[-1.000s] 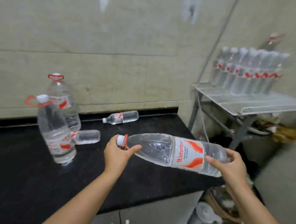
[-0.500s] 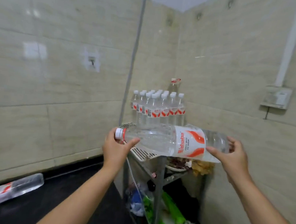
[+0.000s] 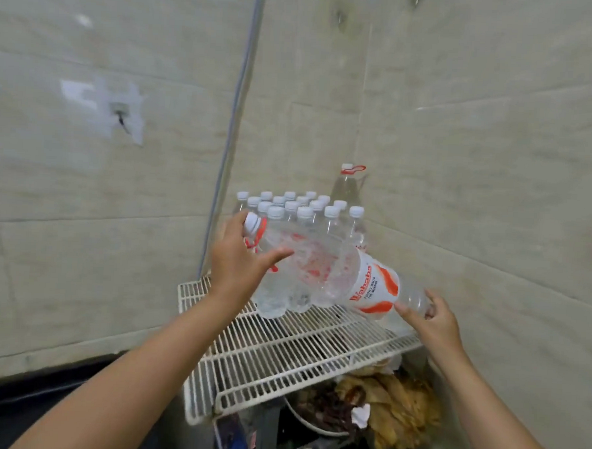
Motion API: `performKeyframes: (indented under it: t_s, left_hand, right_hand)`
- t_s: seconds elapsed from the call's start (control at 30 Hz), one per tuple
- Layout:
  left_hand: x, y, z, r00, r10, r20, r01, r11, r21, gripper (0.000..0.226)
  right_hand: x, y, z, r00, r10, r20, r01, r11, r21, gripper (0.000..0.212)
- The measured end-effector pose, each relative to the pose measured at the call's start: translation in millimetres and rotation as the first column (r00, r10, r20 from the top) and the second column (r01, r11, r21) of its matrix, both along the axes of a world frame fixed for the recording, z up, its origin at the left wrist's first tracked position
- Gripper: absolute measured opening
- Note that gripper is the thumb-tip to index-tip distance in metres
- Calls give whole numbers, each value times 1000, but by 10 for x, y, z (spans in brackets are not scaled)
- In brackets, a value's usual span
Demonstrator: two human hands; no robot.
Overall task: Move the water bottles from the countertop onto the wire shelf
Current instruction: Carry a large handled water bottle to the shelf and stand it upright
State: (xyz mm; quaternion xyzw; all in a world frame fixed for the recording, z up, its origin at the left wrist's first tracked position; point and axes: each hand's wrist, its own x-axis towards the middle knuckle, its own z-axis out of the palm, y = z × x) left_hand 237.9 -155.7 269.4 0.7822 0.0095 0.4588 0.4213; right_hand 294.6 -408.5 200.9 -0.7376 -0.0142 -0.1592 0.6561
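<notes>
Above the wire shelf point(image 3: 302, 348), large bottle point(image 3: 333, 274) slants — cap up-left.

A grey pipe point(image 3: 232, 125) runs down the tiled wall point(image 3: 84, 185).

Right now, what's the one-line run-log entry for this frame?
phase: placing | large bottle: tilted above wire shelf | left hand: holds neck | right hand: holds base | small bottles: upright on shelf
</notes>
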Motion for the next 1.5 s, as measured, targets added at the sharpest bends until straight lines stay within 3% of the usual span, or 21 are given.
performKeyframes:
  t_s: [0.23,0.33,0.37,0.43,0.5,0.57,0.63,0.73,0.8,0.9,0.97,1.07,1.17,1.27,1.37,1.43,1.5]
  left_hand:
    - [492,-548,195,984,174,31,-177,969,173,78]
    - [730,-750,302,977,212,-5,-203,941,272,77]
    - [797,-807,332,975,220,-30,-201,931,303,79]
    - [914,-918,401,970,231,-73,-195,922,334,84]
    - [1026,-1028,487,969,231,-87,-183,910,371,86]
    - [1118,-1166,592,973,220,-71,-168,884,437,84]
    - [1208,-1308,689,982,180,-51,-129,847,516,76]
    - [1301,-1554,842,996,81,-27,-46,770,636,59]
    - [1318,-1617,875,996,24,87,-79,706,704,52]
    - [1415,-1450,731,961,39,275,-230,666,710,48]
    - [1451,-1286,601,960,156,234,-278,657,701,50]
    - [1479,-1047,420,888,438,-138,-175,601,780,63]
    - [1540,-904,250,778,582,-235,-154,540,828,68]
    - [1600,-858,127,744,609,-276,-118,525,843,70]
    - [1664,-846,69,749,610,-258,-129,517,846,71]
    - [1700,-857,55,754,611,-242,-143,512,847,72]
    - [1737,-870,43,761,609,-225,-153,505,849,72]
  right_hand:
    - [847,-175,-126,929,330,-170,-333,943,9,69]
    - [1011,-238,-157,872,432,-233,-452,891,-39,56]
    - [1037,-265,-163,861,435,-263,-471,877,-90,53]
    - [1054,-364,-105,889,352,-292,-445,812,-378,50]
    - [1063,-460,24,951,253,-177,-302,642,-705,61]
    - [1047,-457,158,958,288,1,-182,610,-771,74]
    - [1005,-321,239,942,316,112,-138,668,-731,93]
    - [1012,-134,221,958,212,194,-91,865,-493,115]
    - [1082,-111,177,965,142,222,-65,944,-322,113]
    - [1228,-208,197,963,152,221,-102,970,-219,104]
    - [1376,-300,245,959,249,134,-227,961,-160,94]
    - [1662,-433,308,860,510,29,-508,860,-57,78]
    - [1781,-523,364,708,705,-39,-706,707,-26,102]
    - [1746,-622,400,643,765,-39,-766,641,-43,103]
    - [1583,-607,359,773,634,21,-632,773,-55,106]
    - [1409,-444,334,930,357,90,-346,931,-119,110]
    - [1263,-174,327,978,124,168,-89,975,-202,115]
